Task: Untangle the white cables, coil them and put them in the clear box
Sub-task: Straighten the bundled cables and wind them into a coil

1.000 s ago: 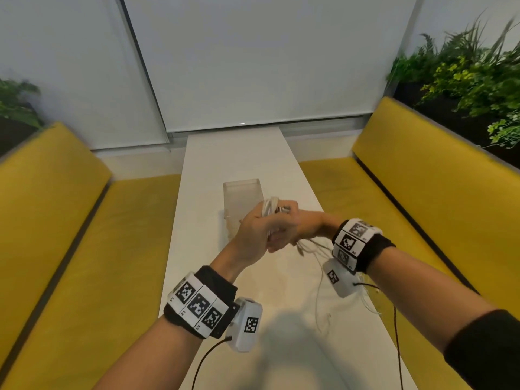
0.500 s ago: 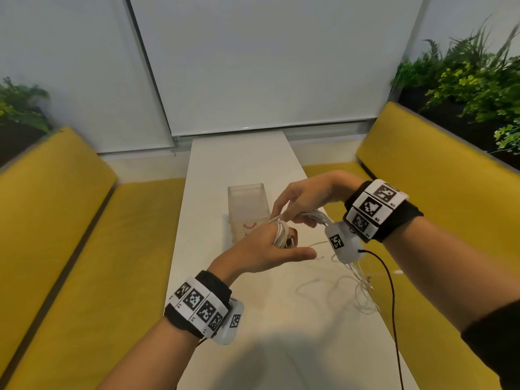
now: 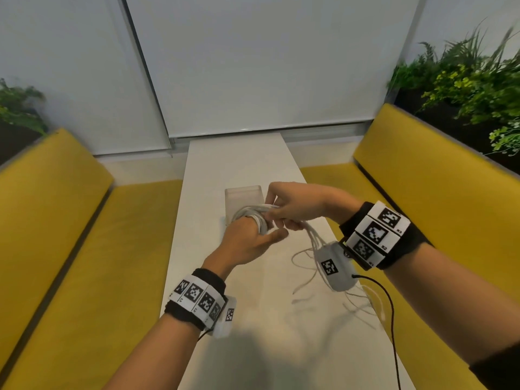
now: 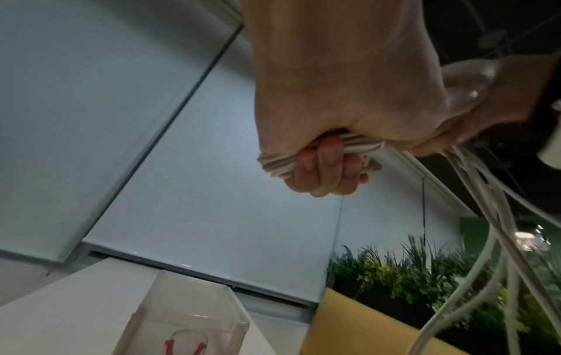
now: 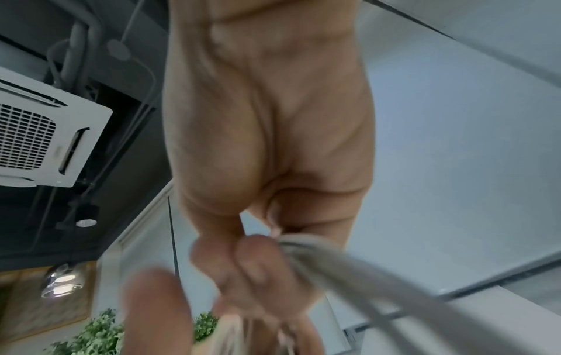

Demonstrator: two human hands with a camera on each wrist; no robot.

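Note:
White cables (image 3: 254, 216) are wound in loops around the fingers of my left hand (image 3: 247, 240), held above the white table. In the left wrist view the coil (image 4: 355, 147) sits under curled fingers (image 4: 327, 165). My right hand (image 3: 295, 205) is just right of the coil and pinches a bundle of cable strands (image 5: 315, 249). The loose ends (image 3: 309, 266) trail down to the table near its right edge. The clear box (image 3: 243, 199) stands upright just behind both hands; its lower front (image 4: 182, 326) shows a red mark.
The narrow white table (image 3: 236, 161) runs away from me between two yellow benches (image 3: 70, 249) (image 3: 439, 192). Plants (image 3: 464, 80) stand behind the right bench, and a black wire (image 3: 391, 319) hangs from my right wrist camera.
My right hand has moved down and left, carrying the strands over the coil on my left hand. The coil now looks thicker, and fewer loose ends lie on the table.

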